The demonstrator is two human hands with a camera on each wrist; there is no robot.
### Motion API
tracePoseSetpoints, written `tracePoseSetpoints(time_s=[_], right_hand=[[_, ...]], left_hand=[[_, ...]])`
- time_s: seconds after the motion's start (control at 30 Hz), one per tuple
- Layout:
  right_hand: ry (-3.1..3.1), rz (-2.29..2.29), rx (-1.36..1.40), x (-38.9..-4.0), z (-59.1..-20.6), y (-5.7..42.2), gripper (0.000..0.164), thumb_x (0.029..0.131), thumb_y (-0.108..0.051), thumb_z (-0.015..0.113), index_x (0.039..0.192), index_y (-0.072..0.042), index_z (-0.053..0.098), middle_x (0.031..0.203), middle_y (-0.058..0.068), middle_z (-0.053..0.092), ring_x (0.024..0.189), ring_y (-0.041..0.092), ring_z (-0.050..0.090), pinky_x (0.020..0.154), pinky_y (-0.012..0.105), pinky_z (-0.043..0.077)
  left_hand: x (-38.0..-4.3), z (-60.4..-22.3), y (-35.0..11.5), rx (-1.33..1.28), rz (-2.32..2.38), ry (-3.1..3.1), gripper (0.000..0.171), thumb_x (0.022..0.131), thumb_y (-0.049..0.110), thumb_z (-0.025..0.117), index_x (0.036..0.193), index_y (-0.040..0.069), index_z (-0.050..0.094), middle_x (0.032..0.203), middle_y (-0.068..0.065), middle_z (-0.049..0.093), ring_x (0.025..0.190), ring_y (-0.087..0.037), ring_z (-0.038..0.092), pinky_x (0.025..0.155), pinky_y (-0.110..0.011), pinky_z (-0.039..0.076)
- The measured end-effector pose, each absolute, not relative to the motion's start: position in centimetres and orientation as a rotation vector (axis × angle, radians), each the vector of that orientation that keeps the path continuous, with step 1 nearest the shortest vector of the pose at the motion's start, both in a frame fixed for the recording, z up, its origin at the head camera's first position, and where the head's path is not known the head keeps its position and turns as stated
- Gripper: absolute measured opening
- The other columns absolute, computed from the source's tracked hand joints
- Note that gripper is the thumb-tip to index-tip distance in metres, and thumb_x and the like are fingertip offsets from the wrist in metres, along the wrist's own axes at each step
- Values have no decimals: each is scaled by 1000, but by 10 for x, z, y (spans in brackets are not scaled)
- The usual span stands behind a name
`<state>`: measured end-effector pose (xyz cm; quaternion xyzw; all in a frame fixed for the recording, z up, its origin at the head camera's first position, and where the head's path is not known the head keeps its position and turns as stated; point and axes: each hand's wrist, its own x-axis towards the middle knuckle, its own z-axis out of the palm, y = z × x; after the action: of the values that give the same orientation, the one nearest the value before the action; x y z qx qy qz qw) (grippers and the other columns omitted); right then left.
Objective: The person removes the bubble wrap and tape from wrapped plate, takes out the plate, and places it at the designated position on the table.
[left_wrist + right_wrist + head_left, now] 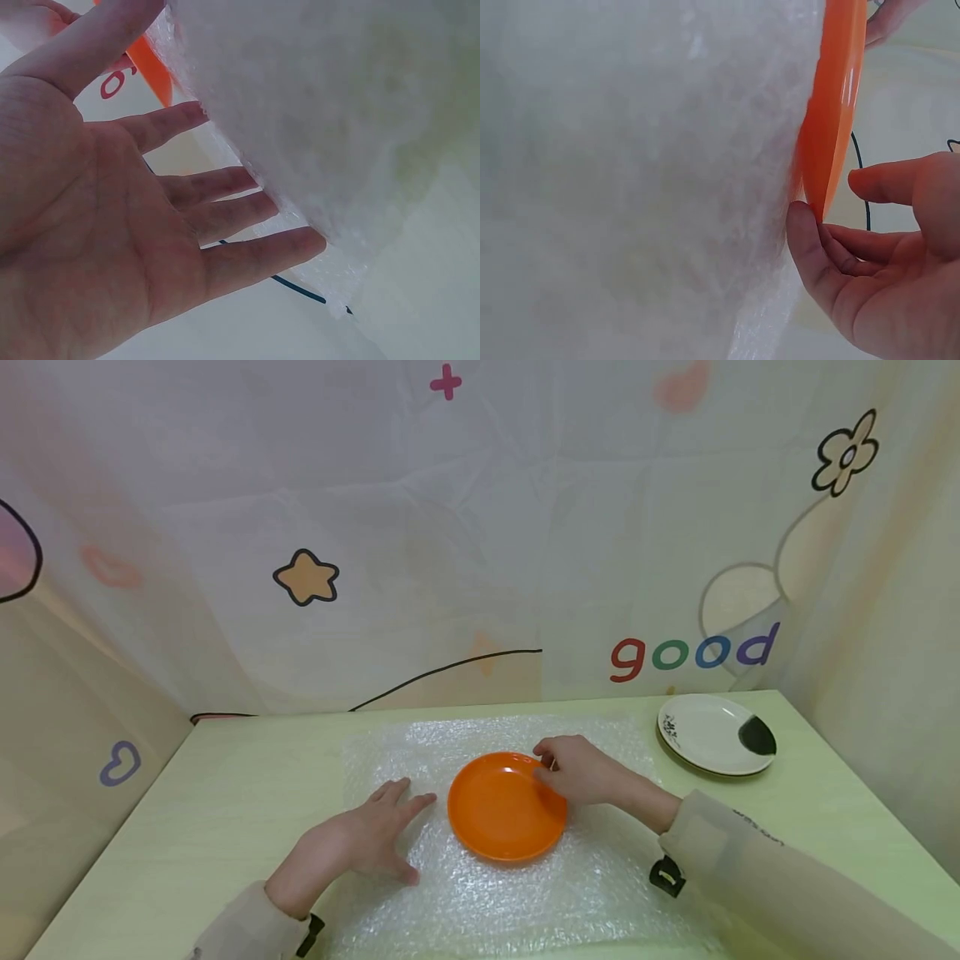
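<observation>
An orange plate [507, 810] lies face up on a sheet of bubble wrap [600, 868] in the head view. My right hand [585, 770] is at the plate's upper right rim. In the right wrist view, its bent fingers [821, 259] touch the plate's edge [832, 135], while the thumb stands slightly off the plate's upper face. My left hand [367, 835] is left of the plate, apart from it, with fingers and thumb spread. Its fingertips touch the bubble wrap [315, 112] in the left wrist view.
A white oval plate [712, 735] with a dark patch rests at the table's back right, seemingly over another dish. The pale green table [247, 793] ends against a printed curtain [450, 527] behind it and at both sides.
</observation>
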<state>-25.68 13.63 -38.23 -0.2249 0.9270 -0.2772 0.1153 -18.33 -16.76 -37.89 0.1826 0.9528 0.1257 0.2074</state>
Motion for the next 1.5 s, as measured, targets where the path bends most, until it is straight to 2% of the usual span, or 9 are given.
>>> tracePoseSetpoints(time_s=[0.3, 0.77, 1.13, 1.5], right_hand=[[2666, -913, -544, -258, -388, 138, 29, 99, -6, 63, 125, 7, 65, 107, 11, 68, 90, 23, 60, 84, 35, 59], [2567, -1143, -448, -258, -389, 142, 25, 98, -5, 62, 122, 1, 67, 106, 7, 67, 92, 23, 59, 79, 32, 58], [2478, -1239, -378, -252, -388, 149, 27, 95, -2, 62, 122, 4, 64, 107, 11, 64, 87, 24, 60, 74, 32, 59], [2411, -1303, -327, -250, -386, 159, 32, 94, 0, 60, 125, 6, 61, 111, 14, 63, 92, 26, 63, 74, 36, 62]], left_hand=[[-183, -380, -167, 512, 336, 2653, 93, 80, 31, 90, 158, 15, 41, 165, -25, 19, 150, -46, 20, 105, -72, 35], [-183, -378, -167, 503, 326, 2671, 94, 79, 31, 91, 157, 15, 41, 165, -25, 20, 150, -46, 21, 105, -73, 36], [-183, -378, -166, 496, 327, 2661, 93, 80, 31, 90, 157, 16, 41, 165, -24, 19, 151, -46, 20, 105, -73, 35], [-183, -378, -166, 513, 326, 2671, 94, 78, 31, 91, 156, 14, 42, 164, -25, 21, 150, -47, 21, 104, -73, 36]])
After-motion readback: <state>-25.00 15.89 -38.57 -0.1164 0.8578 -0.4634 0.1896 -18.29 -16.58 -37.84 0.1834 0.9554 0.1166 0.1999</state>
